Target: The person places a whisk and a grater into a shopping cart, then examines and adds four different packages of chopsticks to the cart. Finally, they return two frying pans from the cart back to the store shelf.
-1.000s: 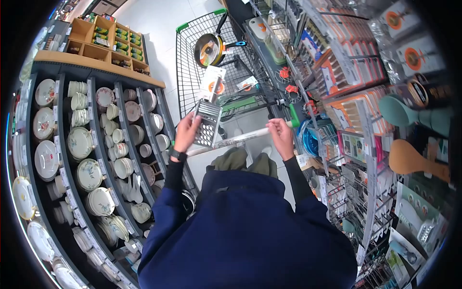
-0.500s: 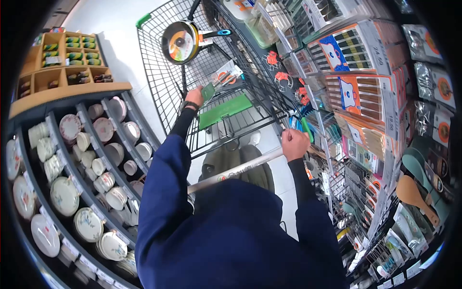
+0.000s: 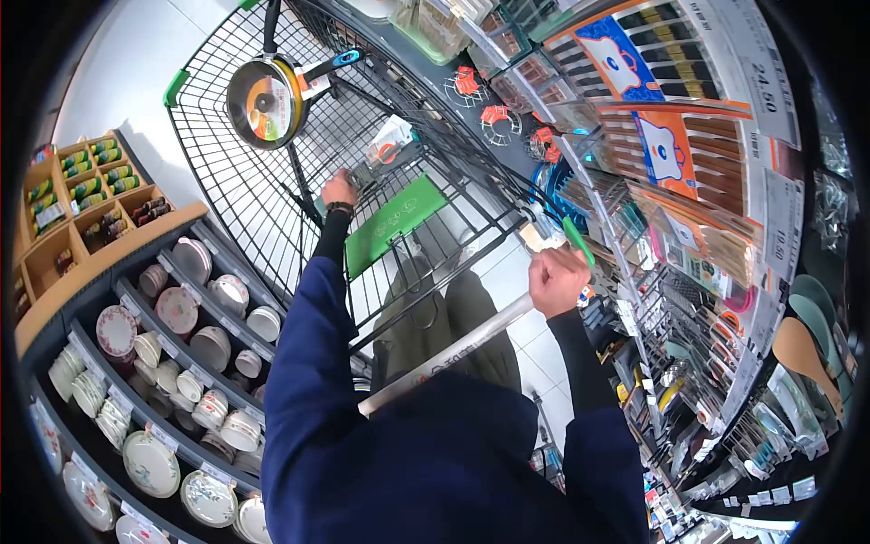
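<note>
Hands well apart now, one at each end of the action. Left hand (image 3: 340,191) is stretched out at 11 o'clock, deep inside the cart (image 3: 227,186), fingers curled round the near end of the grater (image 3: 388,145). The grater lies low in the basket, its card label pointing to 1 o'clock. Right hand (image 3: 556,282) sits at 3 o'clock, fist clamped on the handle bar (image 3: 453,349), right by the bar's green end cap. Frying pan (image 3: 265,102) rests at 11 o'clock from the left hand, tilted up against the far wire wall, blue-tipped handle out to the right. Green flap (image 3: 395,220) lies just beside the left wrist, at its 4 o'clock. Bowls (image 3: 210,347) and plates (image 3: 149,462) fill the shelves down at 8 o'clock; chopstick packs (image 3: 702,136) hang on the rack at 2 o'clock
</note>
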{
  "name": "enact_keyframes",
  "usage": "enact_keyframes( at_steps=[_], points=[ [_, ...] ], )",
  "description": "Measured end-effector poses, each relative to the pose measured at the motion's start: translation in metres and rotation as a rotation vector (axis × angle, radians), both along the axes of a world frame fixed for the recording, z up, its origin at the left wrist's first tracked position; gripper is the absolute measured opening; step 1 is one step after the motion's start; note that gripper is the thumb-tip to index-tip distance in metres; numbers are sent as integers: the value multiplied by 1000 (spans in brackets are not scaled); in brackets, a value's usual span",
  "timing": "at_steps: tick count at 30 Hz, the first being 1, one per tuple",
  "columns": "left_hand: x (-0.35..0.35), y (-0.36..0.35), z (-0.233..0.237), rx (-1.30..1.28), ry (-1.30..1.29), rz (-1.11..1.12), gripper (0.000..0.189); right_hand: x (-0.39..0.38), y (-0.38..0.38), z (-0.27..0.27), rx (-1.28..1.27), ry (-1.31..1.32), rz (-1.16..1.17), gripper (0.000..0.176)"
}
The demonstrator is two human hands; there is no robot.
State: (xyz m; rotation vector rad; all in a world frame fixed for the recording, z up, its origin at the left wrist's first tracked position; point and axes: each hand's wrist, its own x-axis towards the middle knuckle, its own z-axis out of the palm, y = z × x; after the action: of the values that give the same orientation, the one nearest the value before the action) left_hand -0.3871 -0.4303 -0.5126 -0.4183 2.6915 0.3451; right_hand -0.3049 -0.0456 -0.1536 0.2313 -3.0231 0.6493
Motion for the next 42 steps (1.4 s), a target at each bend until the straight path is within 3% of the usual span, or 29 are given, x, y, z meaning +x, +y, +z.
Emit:
enact_keyframes(
  at_steps=[9, 13, 15, 17, 21, 25, 27, 29, 31, 35, 37, 39, 41, 42],
  points=[
    [-49, -61, -38, 60, -119, 17, 32, 1, -3, 1, -12, 15, 22, 24],
    [-60, -61, -52, -41, -239, -19, 41, 1, -6, 1, -22, 14, 15, 23],
    [-65, -66, -64, 61, -359, -64, 51, 1, -8, 1, -26, 19, 1, 22],
    [-59, -76, -114, 46, -282, -40, 57, 1, -9, 6, -1, 1, 13, 22],
    [-43, -88, -106, 229, -189, 8, 54, 3, -13, 5, -16, 16, 1, 22],
    [-8, -92, -56, 309, 9, -88, 37, 6, -16, 10, 11, 4, -6, 21],
    [13, -98, -31, 464, -55, -131, 31, 9, -19, 12, 18, 8, -9, 21],
    [34, -87, 44, 447, -68, -211, 27, 13, -22, 11, 10, 47, -20, 20],
    [61, -89, 88, 458, -39, -301, 27, 18, -22, 13, -13, 62, -9, 19],
    [117, -77, 211, 713, -37, -256, 28, 32, -22, 10, -30, 91, -1, 15],
    [142, -76, 263, 614, -123, -335, 32, 39, -21, 5, -31, 85, 23, 16],
    [167, -67, 304, 765, -233, -122, 39, 46, -20, 7, 18, 14, 50, 17],
    [206, -71, 276, 927, -224, -25, 48, 50, -20, 10, 25, -30, 108, 18],
    [242, -75, 236, 845, -188, -66, 50, 52, -21, 10, -9, 24, 130, 18]
  ],
)
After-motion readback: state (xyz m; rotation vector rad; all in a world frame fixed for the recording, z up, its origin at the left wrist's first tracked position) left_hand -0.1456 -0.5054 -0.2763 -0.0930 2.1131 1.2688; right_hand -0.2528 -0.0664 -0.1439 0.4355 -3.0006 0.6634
